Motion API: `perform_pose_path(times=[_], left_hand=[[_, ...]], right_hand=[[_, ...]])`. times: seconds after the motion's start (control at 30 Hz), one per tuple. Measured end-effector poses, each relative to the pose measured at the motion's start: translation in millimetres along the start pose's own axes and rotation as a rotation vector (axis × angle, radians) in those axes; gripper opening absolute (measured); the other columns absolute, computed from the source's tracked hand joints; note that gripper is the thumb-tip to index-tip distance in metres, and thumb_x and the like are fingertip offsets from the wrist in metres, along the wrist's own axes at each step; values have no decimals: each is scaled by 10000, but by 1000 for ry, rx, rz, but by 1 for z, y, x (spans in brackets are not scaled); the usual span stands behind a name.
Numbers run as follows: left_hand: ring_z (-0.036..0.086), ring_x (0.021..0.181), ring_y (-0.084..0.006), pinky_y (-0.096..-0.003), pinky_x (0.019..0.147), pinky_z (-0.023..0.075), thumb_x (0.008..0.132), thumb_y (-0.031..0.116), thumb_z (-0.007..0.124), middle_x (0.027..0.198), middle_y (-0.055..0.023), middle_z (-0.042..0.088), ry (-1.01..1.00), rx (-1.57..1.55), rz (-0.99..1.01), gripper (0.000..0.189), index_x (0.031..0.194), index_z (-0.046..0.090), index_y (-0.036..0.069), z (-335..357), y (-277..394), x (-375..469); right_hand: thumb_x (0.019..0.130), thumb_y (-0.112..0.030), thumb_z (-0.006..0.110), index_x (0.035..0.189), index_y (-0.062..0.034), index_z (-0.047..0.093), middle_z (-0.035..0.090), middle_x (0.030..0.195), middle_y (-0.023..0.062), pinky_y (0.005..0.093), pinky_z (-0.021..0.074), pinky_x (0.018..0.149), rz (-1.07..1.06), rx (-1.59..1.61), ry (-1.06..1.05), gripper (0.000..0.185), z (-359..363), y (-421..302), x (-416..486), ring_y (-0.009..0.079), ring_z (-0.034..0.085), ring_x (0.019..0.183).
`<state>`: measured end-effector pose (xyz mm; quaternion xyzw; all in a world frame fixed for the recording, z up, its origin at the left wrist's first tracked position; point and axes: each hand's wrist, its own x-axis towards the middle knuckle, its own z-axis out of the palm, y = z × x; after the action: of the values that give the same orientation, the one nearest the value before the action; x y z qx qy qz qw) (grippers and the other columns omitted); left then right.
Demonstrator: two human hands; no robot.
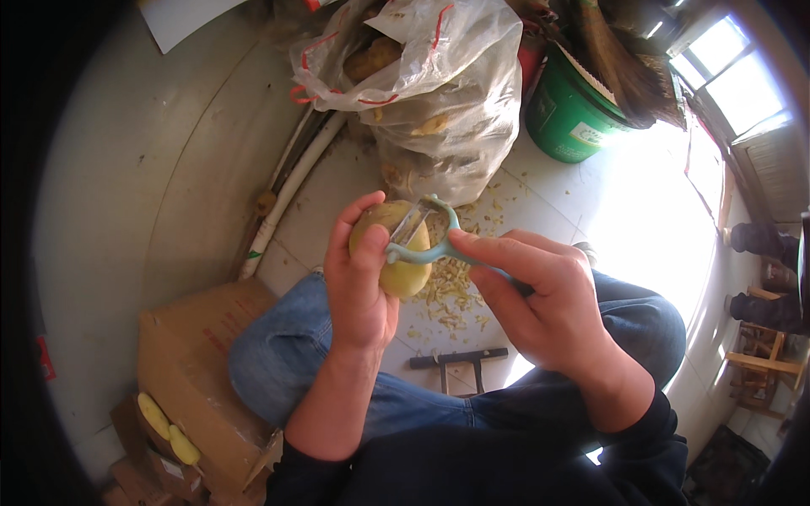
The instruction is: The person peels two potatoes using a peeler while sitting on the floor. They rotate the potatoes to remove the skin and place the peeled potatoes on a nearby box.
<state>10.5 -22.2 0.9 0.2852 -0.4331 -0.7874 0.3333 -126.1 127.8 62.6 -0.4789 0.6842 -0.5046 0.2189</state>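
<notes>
My left hand (361, 278) grips a large potato (405, 278), thumb across its near face and fingers round its left side. Its lower right part is bare and yellow, while brownish skin covers the upper left. In my right hand (544, 291) is a pale blue-green Y-shaped peeler (436, 252), held by the handle. The peeler's blade (410, 221) lies over the upper right of the potato; whether it touches the flesh I cannot tell. Below, potato peelings (452, 291) are scattered over the tiled floor between my knees.
A clear plastic bag (455, 133) of potatoes stands ahead, with a green bucket (569, 120) and a broom (610, 63) to its right. At my left are a cardboard box (202, 360) and two peeled potatoes (183, 444). A white pipe (291, 190) runs along the left wall.
</notes>
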Motion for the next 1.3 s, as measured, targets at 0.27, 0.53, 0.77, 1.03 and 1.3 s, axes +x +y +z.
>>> perform_pose_path(times=[0.27, 0.53, 0.77, 1.03, 1.3], left_hand=[[693, 991, -251, -386, 870, 579, 1022, 526, 534, 1142, -104, 696, 86, -344, -157, 554, 1280, 595, 39, -4, 5, 4], [651, 1036, -264, -412, 890, 551, 996, 533, 558, 1165, -116, 670, 77, -675, -243, 556, 1216, 628, 27, -14, 10, 16], [639, 1073, -296, -451, 922, 525, 987, 463, 588, 1168, -110, 674, 68, -635, -136, 477, 1205, 634, 41, -20, 24, 20], [666, 1084, -232, -384, 947, 534, 1016, 452, 523, 1194, -113, 681, 69, -170, -48, 524, 1332, 573, 36, 0, -11, 1], [647, 1033, -291, -421, 940, 527, 1008, 509, 481, 1125, -130, 673, 244, -419, -168, 547, 1225, 613, 24, -9, 15, 19]], right_hand=[[855, 86, 672, 1239, -16, 709, 629, 788, 106, 330, 495, 546, -118, -97, 60, 399, 27, -2, -14, 237, 620, 600], [870, 41, 659, 1232, -50, 718, 630, 809, 113, 378, 531, 576, -31, -143, -56, 378, 43, 4, -26, 278, 646, 633], [900, 4, 648, 1234, -45, 721, 722, 898, 168, 348, 547, 707, 128, 155, -187, 345, 7, 7, -11, 266, 699, 739], [905, 28, 648, 1264, -24, 701, 656, 784, 124, 273, 480, 636, 57, 24, 73, 367, 13, 7, -6, 180, 631, 668], [911, -4, 652, 1222, -41, 717, 640, 772, 157, 398, 531, 604, 94, -183, -225, 320, 38, 9, -22, 314, 658, 649]])
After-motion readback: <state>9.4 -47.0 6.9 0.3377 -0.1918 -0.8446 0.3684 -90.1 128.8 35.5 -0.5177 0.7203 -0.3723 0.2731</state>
